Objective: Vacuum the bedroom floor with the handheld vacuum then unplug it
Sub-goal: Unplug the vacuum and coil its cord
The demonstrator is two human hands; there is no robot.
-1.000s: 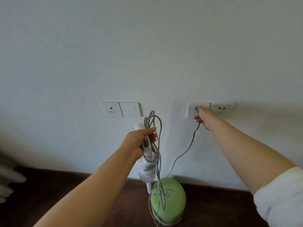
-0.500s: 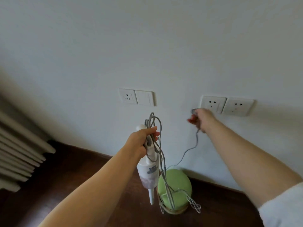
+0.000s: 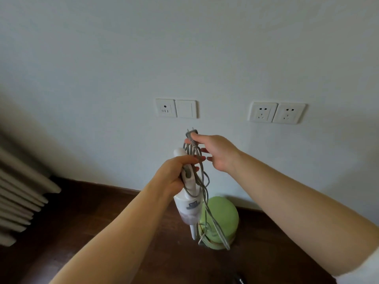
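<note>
My left hand (image 3: pixel 174 173) grips the handle of the white handheld vacuum (image 3: pixel 189 203), which hangs nozzle down in front of the wall. Loops of its grey cord (image 3: pixel 202 181) dangle beside the handle. My right hand (image 3: pixel 215 153) pinches the cord just below the grey two-pin plug (image 3: pixel 191 132), right above my left hand. The plug's pins point up, free of the wall. The double wall socket (image 3: pixel 275 113) to the upper right has nothing plugged in.
A green round stool (image 3: pixel 222 220) stands on the dark wood floor (image 3: pixel 102 212) against the white wall, under the vacuum. A switch plate (image 3: pixel 176 108) is on the wall to the left of the socket. A white radiator (image 3: pixel 18 191) is at the left edge.
My right hand pulled the plug out of the left socket and carried it down and left to the cord loops above my left hand. The view swung left.
</note>
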